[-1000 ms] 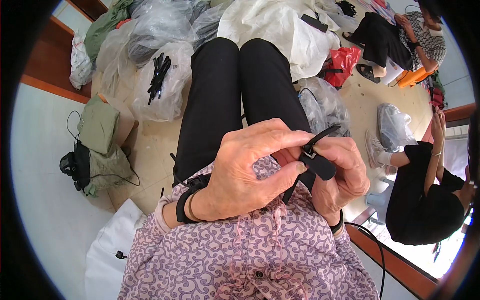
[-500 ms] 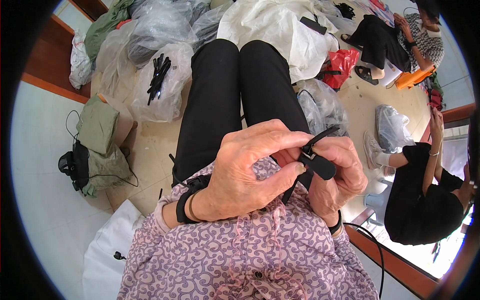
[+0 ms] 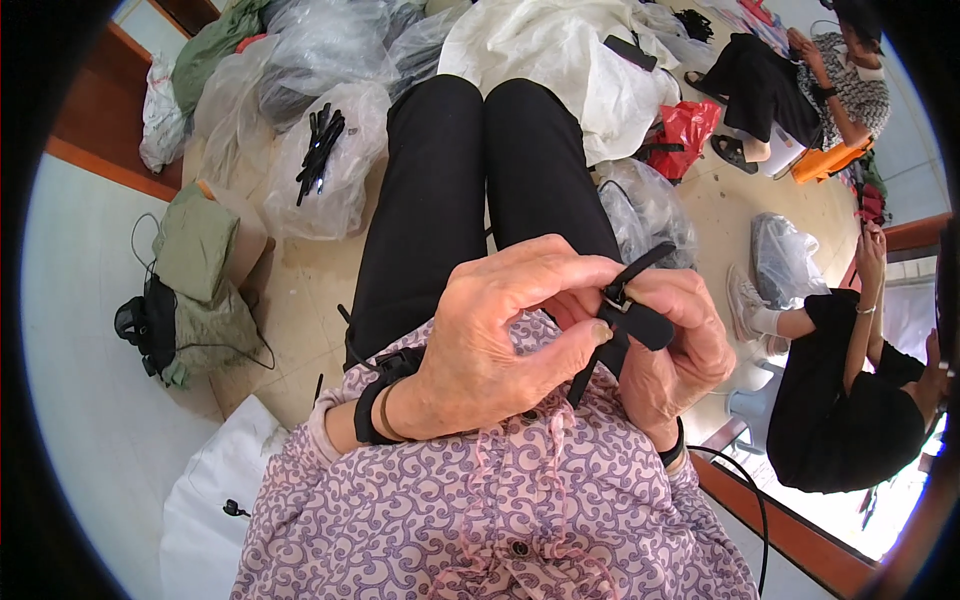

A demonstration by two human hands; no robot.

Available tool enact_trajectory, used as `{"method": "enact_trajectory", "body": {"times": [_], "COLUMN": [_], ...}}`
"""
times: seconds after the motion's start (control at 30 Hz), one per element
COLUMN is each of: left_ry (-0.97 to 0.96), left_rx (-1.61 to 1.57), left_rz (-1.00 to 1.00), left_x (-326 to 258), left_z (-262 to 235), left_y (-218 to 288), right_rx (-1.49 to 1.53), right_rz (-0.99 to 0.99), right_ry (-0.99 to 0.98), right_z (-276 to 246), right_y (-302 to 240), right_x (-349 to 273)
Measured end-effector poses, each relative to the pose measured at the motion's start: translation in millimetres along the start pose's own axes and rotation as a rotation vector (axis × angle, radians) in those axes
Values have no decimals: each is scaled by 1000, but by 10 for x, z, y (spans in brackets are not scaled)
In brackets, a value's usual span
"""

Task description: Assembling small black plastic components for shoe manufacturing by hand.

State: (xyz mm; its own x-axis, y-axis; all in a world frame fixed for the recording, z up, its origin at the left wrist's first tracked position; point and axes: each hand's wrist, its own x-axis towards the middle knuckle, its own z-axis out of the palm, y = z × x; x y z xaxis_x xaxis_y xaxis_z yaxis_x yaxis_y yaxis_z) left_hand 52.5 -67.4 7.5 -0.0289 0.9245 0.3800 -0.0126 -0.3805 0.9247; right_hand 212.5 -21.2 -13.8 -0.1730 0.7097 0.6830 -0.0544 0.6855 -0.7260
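Observation:
Above my lap I hold a black strap (image 3: 645, 327) with a small metal buckle (image 3: 617, 299). One thin end of it sticks up past the buckle, a wide rounded end lies below it, and another length hangs down behind my fingers. My left hand (image 3: 510, 330) pinches the strap beside the buckle with thumb and fingers. On the other side, the curled fingers and thumb of my right hand (image 3: 685, 345) grip the strap close to the buckle. Where the thin end passes through the buckle is partly covered by my fingertips.
Black strips (image 3: 320, 155) lie on a clear plastic bag (image 3: 345, 200) at the left. Ahead are a white sheet (image 3: 550, 60) and a red bag (image 3: 688, 140). Two people sit at the right, one in black (image 3: 840, 400). A green cloth-covered thing (image 3: 205, 300) stands at the left wall.
Both hands stay almost in place on the strap. Its thin end sits slightly higher and the wide rounded end is turned a little. The view has shifted slightly.

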Motion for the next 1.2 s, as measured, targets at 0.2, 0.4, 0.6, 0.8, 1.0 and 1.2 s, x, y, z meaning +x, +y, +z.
{"method": "enact_trajectory", "body": {"times": [0.2, 0.4, 0.6, 0.8, 1.0, 1.2], "left_ry": [54, 44, 36, 11, 53, 89], "left_rx": [40, 35, 30, 135, 292, 384], "left_rz": [48, 60, 47, 89, 219, 315], "left_x": [-13, -1, -4, 15, 16, 14], "left_z": [7, 11, 5, -30, -1, 0], "left_y": [-10, 0, -9, -9, 10, -34], "right_rx": [-4, 34, 46, 58, 100, 181], "right_rz": [7, 35, 37, 70, 78, 101], "right_ry": [23, 36, 16, 13, 31, 58], "right_z": [24, 25, 24, 22, 51, 84], "right_y": [4, -8, 12, 16, 1, 8], "right_x": [-20, -19, -28, -40, -46, -71]}}
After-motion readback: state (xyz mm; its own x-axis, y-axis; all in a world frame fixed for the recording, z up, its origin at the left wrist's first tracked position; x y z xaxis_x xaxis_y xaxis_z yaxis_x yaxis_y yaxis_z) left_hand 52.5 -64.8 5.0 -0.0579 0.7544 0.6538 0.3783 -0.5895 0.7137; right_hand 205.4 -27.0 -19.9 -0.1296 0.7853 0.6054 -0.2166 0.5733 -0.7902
